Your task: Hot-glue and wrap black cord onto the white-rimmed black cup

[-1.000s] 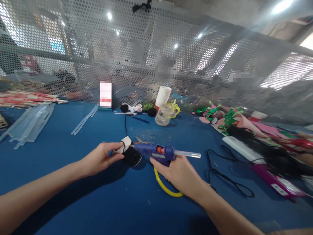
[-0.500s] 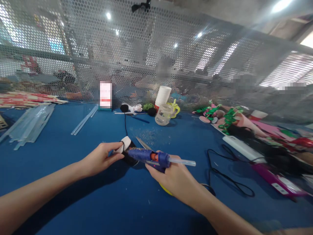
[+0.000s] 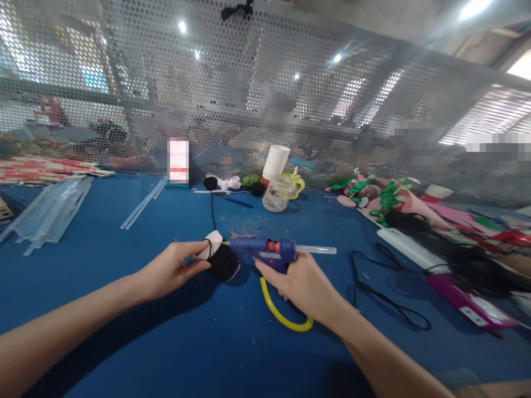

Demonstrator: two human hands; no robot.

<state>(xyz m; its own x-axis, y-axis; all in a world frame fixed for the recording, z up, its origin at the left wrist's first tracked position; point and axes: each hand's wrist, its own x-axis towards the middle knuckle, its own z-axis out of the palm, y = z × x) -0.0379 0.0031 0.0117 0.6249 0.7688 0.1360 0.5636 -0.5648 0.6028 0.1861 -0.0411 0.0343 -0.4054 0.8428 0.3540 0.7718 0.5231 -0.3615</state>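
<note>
My right hand (image 3: 299,283) is closed around the grip of a blue glue gun (image 3: 265,250) with a clear glue stick poking out of its back. The gun's nozzle points left and meets a small black-and-white piece (image 3: 218,256) on the blue table (image 3: 207,342). My left hand (image 3: 170,269) pinches the white part of that piece with thumb and fingers, holding it down. A yellow cord (image 3: 282,316) loops from under the gun.
A perforated metal screen (image 3: 249,99) walls off the far edge. Clear glue sticks (image 3: 50,210) lie at the left. A plastic cup (image 3: 279,194) and a white paper cup (image 3: 276,162) stand mid-back. A black cable (image 3: 385,301) and a craft heap (image 3: 435,232) fill the right.
The glue gun dipped toward me half a second ago and is now level again, nozzle at the piece. My left hand has stayed on the piece.
</note>
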